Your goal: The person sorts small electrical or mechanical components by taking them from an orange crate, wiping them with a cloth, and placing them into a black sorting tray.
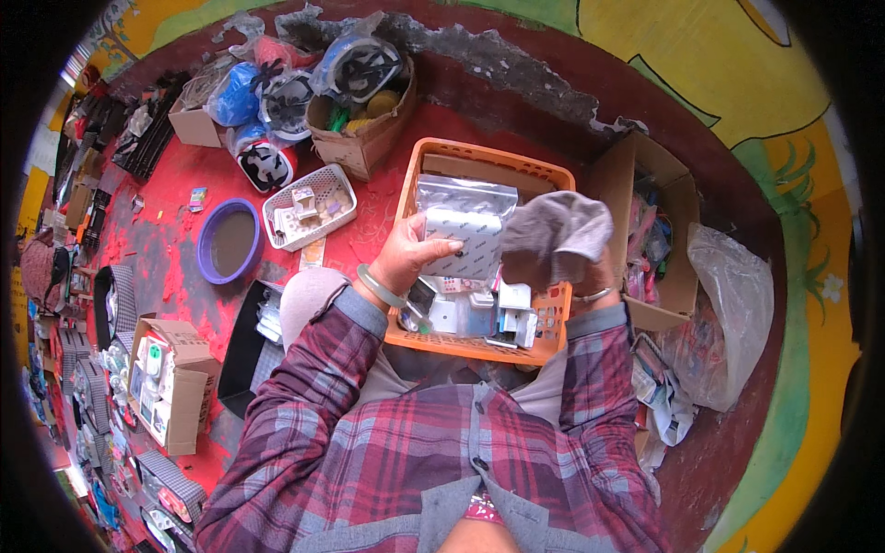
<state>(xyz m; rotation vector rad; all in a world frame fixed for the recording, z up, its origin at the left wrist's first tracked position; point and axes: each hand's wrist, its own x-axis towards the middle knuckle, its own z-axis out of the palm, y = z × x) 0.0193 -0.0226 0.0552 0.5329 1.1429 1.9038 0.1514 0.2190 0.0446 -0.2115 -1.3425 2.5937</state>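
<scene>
We see a flat packet, a clear plastic top over a pale printed lower part, near the middle of the frame, raised above an orange basket. The left hand grasps it by its left edge, thumb laid across the front. Just right of it, the right hand is gripping a bunched grey cloth; the folds cover most of the fingers and meet the packet's right edge in our view, so we cannot tell how the fingers lie or whether cloth and packet touch. We judge the step in hand to be handling the packet with the cloth at the ready, and the next move calls for a firm left pinch, the packet kept flat and the loose cloth clear of its plastic top. Below, in the basket, we see small white boxes jumbled close together. At centre right stands an open cardboard box, with a clear plastic bag beside it; toward the upper left we find a purple basin next to a white basket.
</scene>
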